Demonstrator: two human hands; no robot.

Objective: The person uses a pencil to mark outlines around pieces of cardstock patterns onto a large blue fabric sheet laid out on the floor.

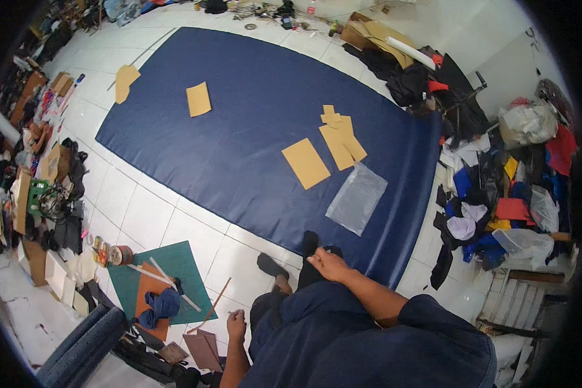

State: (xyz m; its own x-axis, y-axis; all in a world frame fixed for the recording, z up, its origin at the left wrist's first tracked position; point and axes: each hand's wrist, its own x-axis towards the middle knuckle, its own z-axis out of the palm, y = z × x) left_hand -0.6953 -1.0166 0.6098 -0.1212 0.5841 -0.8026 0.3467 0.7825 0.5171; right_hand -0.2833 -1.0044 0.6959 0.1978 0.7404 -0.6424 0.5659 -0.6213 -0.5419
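Note:
My left hand is low in the view, beside my left leg, with its fingers pinched together; whatever may be in them is too small to make out. Over my right leg, my right hand has its fingers curled closed, and their inner side is hidden. In front of my feet a large dark blue sheet lies spread on the floor, its right side rolled up. On it rest a tan rectangular pattern piece, several overlapping tan pieces, a clear plastic bag and another tan piece. Neither hand touches these.
A green cutting mat at lower left bears rulers and a dark blue cloth. A tan piece overlaps the sheet's far left edge. Cluttered piles line the left; fabric and bags heap up at right.

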